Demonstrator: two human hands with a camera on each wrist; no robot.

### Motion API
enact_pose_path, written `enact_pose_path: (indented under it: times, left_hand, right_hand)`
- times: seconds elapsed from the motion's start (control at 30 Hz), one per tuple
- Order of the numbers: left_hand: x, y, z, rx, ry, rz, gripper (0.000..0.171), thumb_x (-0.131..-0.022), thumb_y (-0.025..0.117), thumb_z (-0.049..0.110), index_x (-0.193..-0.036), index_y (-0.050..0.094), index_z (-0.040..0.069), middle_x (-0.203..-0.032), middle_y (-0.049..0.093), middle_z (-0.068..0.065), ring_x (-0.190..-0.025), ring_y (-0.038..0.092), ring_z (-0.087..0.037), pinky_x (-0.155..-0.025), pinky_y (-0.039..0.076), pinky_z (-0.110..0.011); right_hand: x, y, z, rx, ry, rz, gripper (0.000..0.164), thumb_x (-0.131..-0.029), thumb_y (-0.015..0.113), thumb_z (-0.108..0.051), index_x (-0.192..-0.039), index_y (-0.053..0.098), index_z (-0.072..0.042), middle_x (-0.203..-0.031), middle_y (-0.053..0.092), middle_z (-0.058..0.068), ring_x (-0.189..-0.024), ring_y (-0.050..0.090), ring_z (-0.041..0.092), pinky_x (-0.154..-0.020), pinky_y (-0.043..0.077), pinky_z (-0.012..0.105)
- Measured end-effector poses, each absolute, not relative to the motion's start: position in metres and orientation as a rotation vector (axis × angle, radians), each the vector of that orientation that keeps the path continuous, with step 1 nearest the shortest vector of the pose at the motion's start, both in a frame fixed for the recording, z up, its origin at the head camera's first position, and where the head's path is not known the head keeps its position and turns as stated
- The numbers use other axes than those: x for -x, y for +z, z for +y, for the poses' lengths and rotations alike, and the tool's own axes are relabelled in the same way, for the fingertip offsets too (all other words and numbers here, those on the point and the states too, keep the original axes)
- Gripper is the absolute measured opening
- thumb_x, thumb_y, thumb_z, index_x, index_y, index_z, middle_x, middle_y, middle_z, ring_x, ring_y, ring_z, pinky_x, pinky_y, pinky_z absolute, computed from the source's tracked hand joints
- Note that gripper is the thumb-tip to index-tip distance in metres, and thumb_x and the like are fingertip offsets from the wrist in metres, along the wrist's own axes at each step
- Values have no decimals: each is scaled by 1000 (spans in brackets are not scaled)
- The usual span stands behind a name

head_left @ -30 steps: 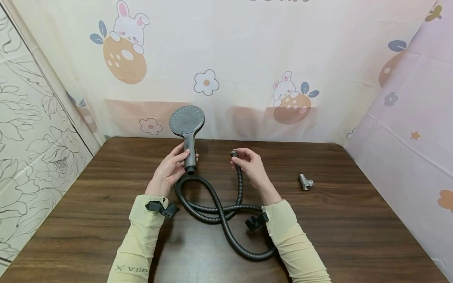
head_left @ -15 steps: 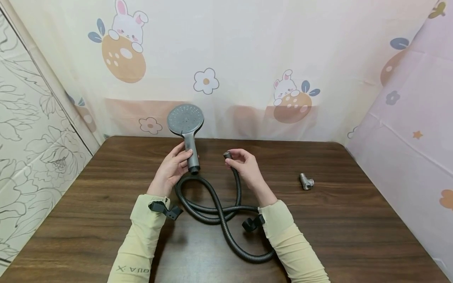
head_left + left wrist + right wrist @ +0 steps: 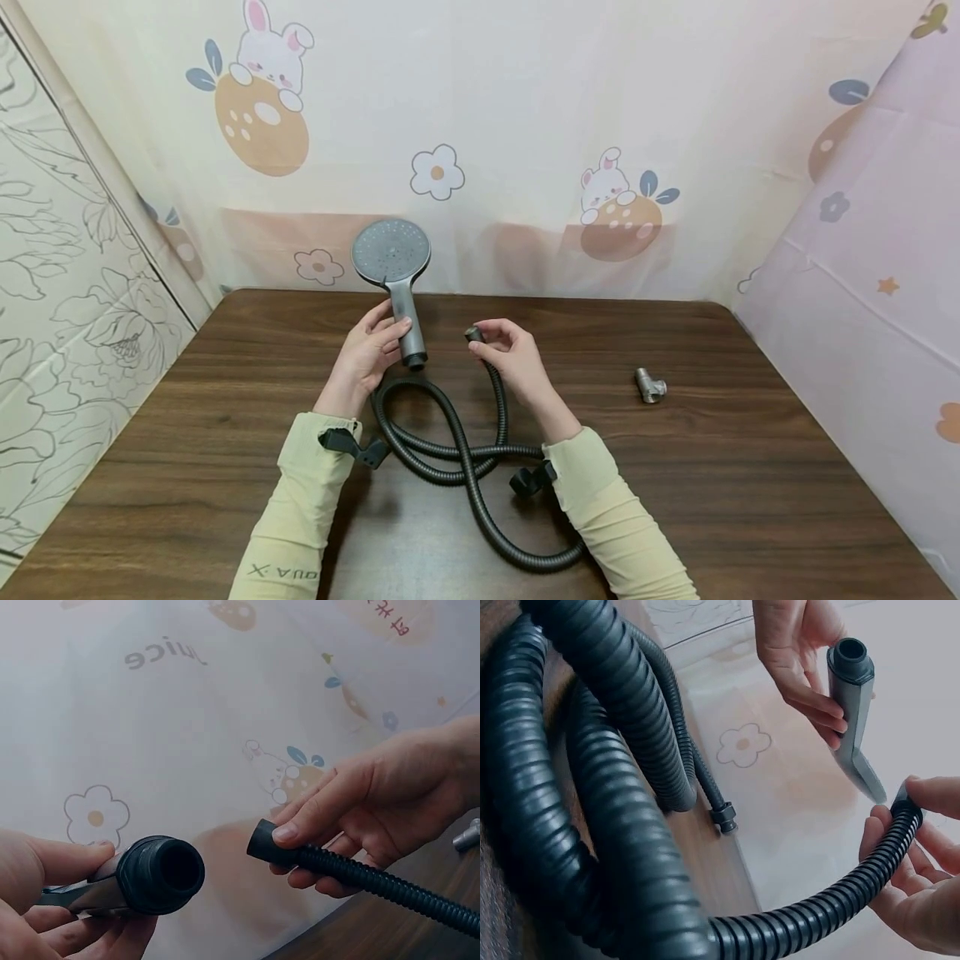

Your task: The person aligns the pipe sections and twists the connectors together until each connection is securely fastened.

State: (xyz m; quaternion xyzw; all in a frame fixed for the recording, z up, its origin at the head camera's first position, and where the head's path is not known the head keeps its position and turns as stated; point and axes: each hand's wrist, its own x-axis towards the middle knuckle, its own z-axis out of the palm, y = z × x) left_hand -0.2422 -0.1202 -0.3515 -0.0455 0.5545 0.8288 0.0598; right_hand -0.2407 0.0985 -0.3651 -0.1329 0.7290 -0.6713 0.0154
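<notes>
We face a pale cloth (image 3: 517, 100) printed with rabbits and flowers, hanging behind the shower head (image 3: 392, 252). Beneath the shower head spreads a dark brown wood-grain counter (image 3: 750, 467). On it, at the shower head's near side, we see a black ribbed hose (image 3: 467, 454) in crossing loops. Its raised connector (image 3: 262, 841) has just moved left toward the shower head, whose handle base has swung slightly right; we judge that lining-up is under way, with the two ends near each other but not touching. The hose looks faintly glossy, its connector a smooth cuff. The shower head is grey, with a round dotted face and a slim handle ending in a black hollow collar (image 3: 140, 877). We see the left grip (image 3: 366, 358) holding that handle; the right grip (image 3: 517, 360), right of the shower head, pinches the connector. Smallest, a silvery branched fitting (image 3: 649, 387) lies well right of the shower head.
</notes>
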Motion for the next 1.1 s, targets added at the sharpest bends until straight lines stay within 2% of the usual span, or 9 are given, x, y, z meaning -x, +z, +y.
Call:
enact_pose_path:
  times: [0.13, 0.23, 0.37, 0.57, 0.9, 0.97, 1.1]
  left_hand:
    - [241, -350, -118, 128, 2516, 1731, 61, -89, 55, 3, -143, 29, 15, -110, 50, -4, -74, 61, -8, -68, 49, -23]
    - [241, -350, -117, 118, 2507, 1796, 61, -88, 56, 4, -143, 30, 15, -114, 50, -6, -79, 61, -8, -70, 49, -24]
    - [240, -350, -115, 108, 2495, 1862, 62, -88, 57, 4, -142, 31, 14, -116, 51, -8, -82, 60, -9, -70, 49, -25]
    - [240, -348, -113, 99, 2500, 1890, 60, -88, 57, 4, -142, 32, 13, -114, 51, -8, -83, 59, -8, -68, 50, -23]
    - [243, -348, -111, 104, 2509, 1923, 59, -87, 58, 6, -141, 34, 11, -110, 54, -7, -81, 59, -8, -69, 50, -23]
    - [244, -348, -111, 100, 2503, 1944, 58, -87, 59, 6, -140, 35, 10, -108, 54, -5, -81, 59, -7, -70, 50, -24]
    - [244, -348, -109, 89, 2502, 1975, 59, -87, 59, 6, -140, 35, 9, -104, 55, -3, -80, 59, -7, -68, 50, -23]
  right_hand:
    - [240, -366, 98, 411, -2083, 2280, 32, -83, 65, -5, -113, 56, 2, -95, 57, 10, -72, 62, 13, -66, 51, 27]
    - [240, -366, 96, 415, -2077, 2282, 31, -83, 65, -6, -112, 58, 1, -96, 58, 11, -79, 62, 26, -65, 51, 26]
    - [238, -365, 95, 426, -2069, 2296, 30, -83, 65, -6, -112, 58, 0, -97, 58, 12, -84, 60, 37, -66, 51, 28]
    - [236, -363, 92, 456, -2024, 2348, 29, -84, 64, -7, -111, 59, 0, -98, 59, 14, -78, 61, 30, -69, 51, 38]
    - [237, -361, 91, 516, -2047, 2340, 28, -84, 64, -8, -111, 60, -1, -96, 60, 11, -67, 59, 9, -64, 49, 26]
    - [238, -361, 91, 523, -2046, 2340, 28, -84, 64, -8, -111, 60, -1, -96, 60, 10, -67, 59, 10, -64, 49, 26]
    - [238, -359, 92, 520, -2042, 2354, 28, -83, 65, -8, -110, 60, -1, -96, 60, 10, -73, 61, 22, -65, 49, 25]
